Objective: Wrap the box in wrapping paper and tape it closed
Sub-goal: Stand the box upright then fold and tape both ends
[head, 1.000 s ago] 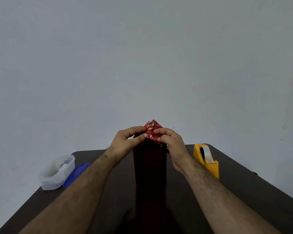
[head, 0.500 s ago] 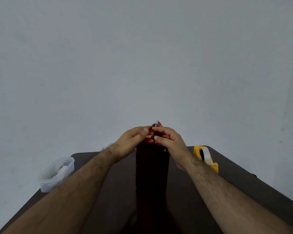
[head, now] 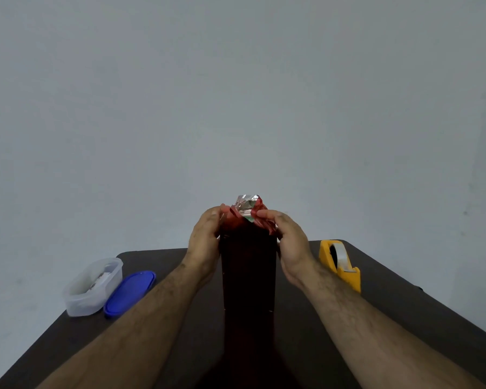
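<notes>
A tall box (head: 247, 270) stands upright in the middle of the dark table, covered in dark red shiny wrapping paper. At its top the paper (head: 246, 210) is bunched and stands up, its silver inner side showing. My left hand (head: 205, 242) presses the paper against the box's upper left side. My right hand (head: 289, 242) pinches the red paper at the upper right corner. A yellow tape dispenser (head: 340, 262) with clear tape sits on the table to the right of the box.
A clear plastic container (head: 91, 287) sits at the table's left edge with its blue lid (head: 129, 293) lying beside it. The dark table (head: 404, 318) ends just behind the box, and a plain grey wall lies beyond.
My hands have moved apart from the top centre to the box's upper sides. The folded paper tip has opened up, now showing its silver inside.
</notes>
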A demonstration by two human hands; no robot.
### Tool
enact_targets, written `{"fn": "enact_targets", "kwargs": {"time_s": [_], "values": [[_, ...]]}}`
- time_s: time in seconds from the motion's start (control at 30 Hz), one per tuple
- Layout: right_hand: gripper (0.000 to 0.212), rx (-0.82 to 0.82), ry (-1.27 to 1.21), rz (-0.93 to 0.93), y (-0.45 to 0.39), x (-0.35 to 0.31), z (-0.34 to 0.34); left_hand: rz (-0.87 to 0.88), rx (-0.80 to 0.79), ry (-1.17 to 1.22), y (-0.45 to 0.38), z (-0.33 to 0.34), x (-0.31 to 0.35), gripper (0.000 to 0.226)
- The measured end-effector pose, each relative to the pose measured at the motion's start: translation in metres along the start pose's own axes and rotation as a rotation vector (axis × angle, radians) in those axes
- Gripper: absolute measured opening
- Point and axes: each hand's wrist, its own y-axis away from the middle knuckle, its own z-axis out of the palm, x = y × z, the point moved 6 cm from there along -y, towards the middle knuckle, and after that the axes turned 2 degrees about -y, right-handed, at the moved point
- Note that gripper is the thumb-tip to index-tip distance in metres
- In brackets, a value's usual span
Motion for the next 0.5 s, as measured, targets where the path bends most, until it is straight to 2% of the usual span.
{"fn": "enact_targets", "kwargs": {"time_s": [0.07, 0.17, 0.3, 0.5], "values": [[0.022, 0.044, -0.023, 0.001, -0.002, 0.005, -0.001, -0.014, 0.045, 0.038, 0.003, 0.001, -0.002, 0.022], [0.015, 0.064, -0.030, -0.009, -0.003, 0.009, -0.002, -0.039, 0.022, 0.055, 0.005, 0.003, -0.005, 0.018], [0.014, -0.014, -0.030, 0.015, 0.003, 0.001, 0.004, -0.028, -0.081, 0.057, 0.006, 0.007, 0.000, 0.026], [0.018, -0.057, 0.018, 0.004, 0.003, -0.006, 0.005, -0.004, -0.155, 0.010, 0.002, 0.005, -0.001, 0.024]]}}
